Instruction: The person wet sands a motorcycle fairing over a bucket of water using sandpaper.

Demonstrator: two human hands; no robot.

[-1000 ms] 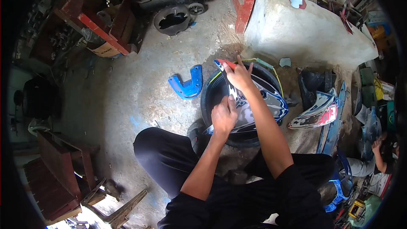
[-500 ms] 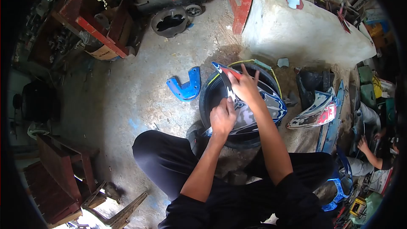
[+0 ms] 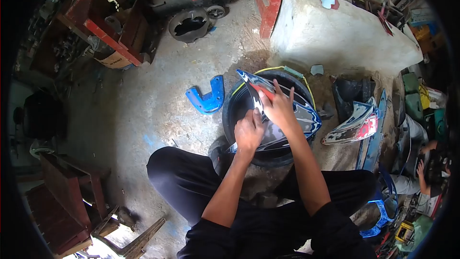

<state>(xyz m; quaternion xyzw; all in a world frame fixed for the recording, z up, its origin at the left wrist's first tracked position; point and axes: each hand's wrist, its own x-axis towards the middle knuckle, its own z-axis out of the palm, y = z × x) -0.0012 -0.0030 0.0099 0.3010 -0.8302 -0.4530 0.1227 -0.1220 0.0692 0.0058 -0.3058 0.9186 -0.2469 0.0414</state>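
Note:
A pointed panel [image 3: 306,116], patterned in blue, white, grey and black with a red patch, lies tilted over a black tub [image 3: 230,115] between my knees. My left hand [image 3: 248,129] is closed on the panel's near-left edge. On the upper part rests my right hand [image 3: 278,107], with its thumb and lower fingers around something red and two fingers raised. Whether the red thing is a separate piece or part of the panel's surface, I cannot tell.
A blue U-shaped part [image 3: 207,97] lies left of the tub. To the right are another sanded panel [image 3: 352,125] and a long blue strip [image 3: 371,146]. Another person's hand [image 3: 421,169] shows at the far right. A wooden stool [image 3: 62,196] stands lower left.
My right hand has slid down along the panel, closer to my left hand, and more of the tip shows. The whole view has shifted slightly. The other person's arm has moved.

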